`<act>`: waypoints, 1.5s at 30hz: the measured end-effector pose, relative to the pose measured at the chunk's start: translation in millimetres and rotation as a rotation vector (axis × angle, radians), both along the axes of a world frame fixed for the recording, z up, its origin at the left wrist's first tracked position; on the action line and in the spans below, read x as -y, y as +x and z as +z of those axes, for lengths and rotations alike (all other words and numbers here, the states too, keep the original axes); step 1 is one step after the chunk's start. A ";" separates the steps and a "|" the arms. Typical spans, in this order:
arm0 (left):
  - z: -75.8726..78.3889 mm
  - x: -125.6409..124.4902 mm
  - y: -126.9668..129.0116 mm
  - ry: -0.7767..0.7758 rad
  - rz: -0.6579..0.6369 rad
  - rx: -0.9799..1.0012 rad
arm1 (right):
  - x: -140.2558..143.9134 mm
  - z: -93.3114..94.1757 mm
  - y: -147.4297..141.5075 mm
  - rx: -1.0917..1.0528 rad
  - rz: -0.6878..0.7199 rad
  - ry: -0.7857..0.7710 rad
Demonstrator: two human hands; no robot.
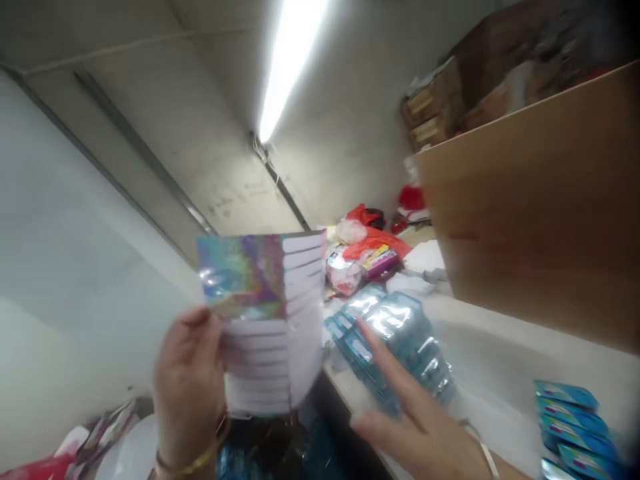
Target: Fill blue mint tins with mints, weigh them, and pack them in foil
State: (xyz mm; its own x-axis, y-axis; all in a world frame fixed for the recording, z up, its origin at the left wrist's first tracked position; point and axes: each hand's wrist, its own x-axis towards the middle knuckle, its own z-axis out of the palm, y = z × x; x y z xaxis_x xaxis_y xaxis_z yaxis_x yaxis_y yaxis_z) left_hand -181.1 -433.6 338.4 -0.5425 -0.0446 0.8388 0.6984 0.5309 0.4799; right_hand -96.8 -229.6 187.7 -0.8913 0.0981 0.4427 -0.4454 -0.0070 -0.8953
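My left hand (193,380) is closed on the edge of a sheet (260,327) held up in front of me. The sheet has a shiny rainbow-coloured panel at its upper left and white areas crossed by thin dark lines. Motion blur hides its finer print. My right hand (415,413) is open, its index finger stretched out and thumb apart, with nothing between them. Behind that hand, on the white table (490,360), lies a pile of blue packs in clear plastic (400,327); whether the finger touches them I cannot tell.
A large cardboard box (540,220) stands on the table at the right. Several blue packets (575,427) lie in a row near the right front. Red plastic bags (375,240) and wrapped goods crowd the far end. A lit tube lamp (290,67) hangs overhead.
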 end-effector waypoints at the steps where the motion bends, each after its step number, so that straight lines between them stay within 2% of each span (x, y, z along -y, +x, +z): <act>1: -10.7 -13.5 27.7 0.033 -0.031 0.032 | 4.7 10.0 11.1 -0.051 -0.007 -0.018; 3: -40.6 -41.9 66.4 0.071 -0.159 0.157 | 8.3 15.8 32.4 -0.110 -0.040 -0.079; 5: -79.1 -71.7 84.9 0.142 -0.376 0.318 | 0.0 6.8 51.4 -0.137 -0.090 -0.167; 8: -140.3 -115.6 90.2 0.149 -0.680 0.584 | -39.2 -23.8 79.1 -0.119 -0.218 -0.191; 10: -170.3 -142.6 89.3 0.026 -0.739 0.551 | -79.5 -49.1 100.7 -0.062 -0.314 -0.072; 12: -184.5 -168.7 88.9 -0.144 -0.701 0.300 | -123.7 -71.8 125.8 0.047 -0.319 0.109; 14: -186.0 -196.4 89.3 -0.328 -0.671 0.027 | -165.1 -86.9 151.7 0.201 -0.225 0.295; 16: -184.7 -226.6 89.8 -0.580 -0.769 -0.095 | -199.1 -92.9 173.2 0.343 -0.103 0.450; 19: -198.9 -271.6 89.5 -0.976 -1.091 0.002 | -235.2 -93.5 190.4 0.483 0.005 0.585; 22: -236.5 -304.8 87.1 -1.140 -1.312 0.253 | -258.7 -102.0 192.8 0.563 0.060 0.579; 24: -265.4 -317.6 85.5 -1.147 -1.311 0.262 | -269.5 -117.1 190.5 0.613 0.103 0.516; 26: -291.0 -325.1 85.9 -1.144 -1.248 0.124 | -277.0 -137.6 187.1 0.677 0.122 0.450; 29: -321.6 -332.2 91.2 -1.138 -1.194 -0.089 | -284.4 -170.1 180.6 0.775 0.111 0.383; 32: -349.0 -337.3 99.2 -1.125 -1.181 -0.188 | -292.3 -198.7 173.9 0.832 0.106 0.338; 36: -388.0 -340.6 107.8 -1.067 -1.100 -0.200 | -306.2 -232.7 168.6 0.884 0.130 0.280; 40: -425.6 -345.1 113.8 -1.000 -1.086 -0.195 | -318.7 -263.1 166.8 0.948 0.155 0.289; 43: -446.2 -349.5 119.3 -0.977 -1.115 -0.137 | -324.8 -281.6 166.1 0.992 0.136 0.332; 45: -452.8 -349.5 124.1 -0.974 -1.140 -0.069 | -326.7 -292.2 167.0 1.041 0.120 0.375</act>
State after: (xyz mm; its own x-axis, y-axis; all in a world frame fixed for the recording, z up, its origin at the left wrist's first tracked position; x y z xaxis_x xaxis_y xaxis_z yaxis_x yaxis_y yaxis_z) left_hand -56.9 -84.1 -114.4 0.1401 0.9385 0.3156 0.9519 -0.2154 0.2181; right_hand 70.2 97.1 -104.5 -0.8398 0.0033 -0.5428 0.5095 0.3501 -0.7861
